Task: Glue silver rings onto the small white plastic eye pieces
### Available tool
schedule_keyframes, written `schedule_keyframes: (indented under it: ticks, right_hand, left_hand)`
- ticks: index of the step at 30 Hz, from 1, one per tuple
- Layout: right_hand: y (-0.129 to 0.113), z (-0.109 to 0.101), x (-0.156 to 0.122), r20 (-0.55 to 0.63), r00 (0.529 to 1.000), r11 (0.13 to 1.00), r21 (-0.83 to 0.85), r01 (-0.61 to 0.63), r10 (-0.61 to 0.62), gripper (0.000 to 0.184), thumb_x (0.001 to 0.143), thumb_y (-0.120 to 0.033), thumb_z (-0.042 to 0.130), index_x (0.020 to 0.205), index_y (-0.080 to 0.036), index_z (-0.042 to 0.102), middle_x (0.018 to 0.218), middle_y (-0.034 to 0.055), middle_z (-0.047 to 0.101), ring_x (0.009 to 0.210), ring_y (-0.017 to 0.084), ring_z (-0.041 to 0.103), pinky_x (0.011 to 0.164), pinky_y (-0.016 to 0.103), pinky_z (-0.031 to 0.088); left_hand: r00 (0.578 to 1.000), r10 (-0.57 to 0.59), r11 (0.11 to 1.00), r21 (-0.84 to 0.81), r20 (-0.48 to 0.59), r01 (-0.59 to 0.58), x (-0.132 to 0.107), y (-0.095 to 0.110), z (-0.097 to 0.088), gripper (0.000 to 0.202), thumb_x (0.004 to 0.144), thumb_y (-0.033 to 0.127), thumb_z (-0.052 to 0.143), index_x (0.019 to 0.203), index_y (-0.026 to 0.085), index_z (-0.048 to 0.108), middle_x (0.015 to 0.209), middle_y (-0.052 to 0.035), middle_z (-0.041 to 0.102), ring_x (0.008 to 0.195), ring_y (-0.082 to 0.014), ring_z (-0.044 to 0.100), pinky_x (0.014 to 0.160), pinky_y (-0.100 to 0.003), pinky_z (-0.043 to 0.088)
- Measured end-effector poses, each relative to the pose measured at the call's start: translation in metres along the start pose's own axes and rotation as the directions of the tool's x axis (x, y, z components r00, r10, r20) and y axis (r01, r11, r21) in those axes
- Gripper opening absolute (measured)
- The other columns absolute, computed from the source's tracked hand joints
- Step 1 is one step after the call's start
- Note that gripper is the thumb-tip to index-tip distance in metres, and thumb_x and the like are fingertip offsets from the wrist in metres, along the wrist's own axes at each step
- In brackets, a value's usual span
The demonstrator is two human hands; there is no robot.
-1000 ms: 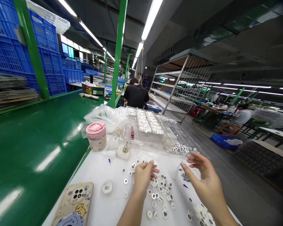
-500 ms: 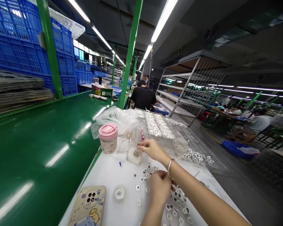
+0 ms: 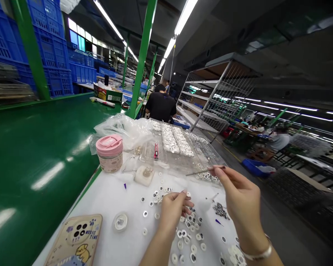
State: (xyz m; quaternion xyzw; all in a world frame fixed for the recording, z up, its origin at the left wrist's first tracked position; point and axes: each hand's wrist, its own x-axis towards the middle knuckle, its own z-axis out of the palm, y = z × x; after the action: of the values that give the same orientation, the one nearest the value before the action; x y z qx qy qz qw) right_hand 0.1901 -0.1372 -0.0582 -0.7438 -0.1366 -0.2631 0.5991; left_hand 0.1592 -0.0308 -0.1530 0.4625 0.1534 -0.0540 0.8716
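"Since half a second ago, the right hand (image 3: 242, 199) has swung away from the pale, square block (image 3: 140, 179) and now stands well to its right."

"Holding anything?"

"Thumb and fingers pinch a thin, grey-brown rod (image 3: 198, 172), its tip pointing back toward the block. The left hand (image 3: 174, 207), nearer the camera and right of the block, pinches what looks like a small white disc (image 3: 188, 194) at its fingertips."

"And around them?"

"Loose white rings, some dark-centred (image 3: 193, 248), lie on the white-covered counter (image 3: 127, 203), right of the block; farther right, a heap of tiny dark pieces (image 3: 220, 210)."

"What could go wrong?"

"Held so lightly, the disc might slip among the loose ones; a careless right wrist could scatter that heap."

"Anything unclear?"

"Whatever lies beneath the left hand, and the rod's tip, faint against the clear plastic tray (image 3: 172, 162)."
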Motion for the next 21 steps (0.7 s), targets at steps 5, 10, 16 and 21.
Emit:
schedule_keyframes:
  ticks: [5, 10, 16, 21]
  right_hand:
    - [0.019, -0.034, -0.021, -0.041, 0.997, 0.997, -0.043, -0.064, 0.062, 0.020, 0.065, -0.025, 0.068, 0.081, -0.014, 0.067, 0.080, 0.0086, 0.066, 0.074, 0.018, 0.063, 0.069, 0.029, 0.055]
    - [0.029, -0.036, -0.026, 0.009, 0.995, 0.995, -0.044, -0.095, 0.095, 0.016, 0.068, -0.024, 0.066, 0.082, -0.016, 0.067, 0.082, 0.0065, 0.066, 0.076, 0.016, 0.063, 0.068, 0.023, 0.054]
    - [0.032, -0.038, -0.029, 0.045, 0.997, 0.997, -0.044, -0.065, 0.067, 0.014, 0.069, -0.021, 0.065, 0.082, -0.017, 0.067, 0.082, 0.0058, 0.066, 0.076, 0.015, 0.063, 0.071, 0.023, 0.054]
    - [0.034, -0.038, -0.029, 0.051, 0.997, 0.997, -0.048, -0.057, 0.060, 0.013, 0.069, -0.021, 0.066, 0.082, -0.018, 0.067, 0.080, 0.0045, 0.066, 0.074, 0.013, 0.063, 0.070, 0.021, 0.054]
  left_hand:
    - [1.000, -0.009, 1.000, -0.010, 0.000, 0.009, -0.005, 0.000, 0.002, 0.034, 0.075, 0.039, 0.056, 0.075, 0.005, 0.058, 0.064, -0.0097, 0.061, 0.043, -0.0079, 0.049, 0.042, -0.017, 0.033]
    - [1.000, -0.016, 0.999, 0.033, 0.020, 0.016, -0.006, 0.000, 0.003, 0.036, 0.076, 0.040, 0.056, 0.074, 0.004, 0.059, 0.065, -0.0109, 0.061, 0.042, -0.0078, 0.048, 0.042, -0.017, 0.033]
    - [0.999, -0.014, 0.999, 0.034, 0.033, 0.013, -0.004, -0.003, 0.003, 0.036, 0.076, 0.040, 0.056, 0.075, 0.004, 0.059, 0.065, -0.0112, 0.061, 0.043, -0.0083, 0.049, 0.042, -0.017, 0.035]
    - [0.999, -0.023, 0.999, 0.041, 0.029, 0.022, -0.005, -0.001, 0.004, 0.034, 0.077, 0.038, 0.056, 0.074, 0.004, 0.059, 0.065, -0.0116, 0.061, 0.042, -0.0081, 0.049, 0.040, -0.016, 0.034]
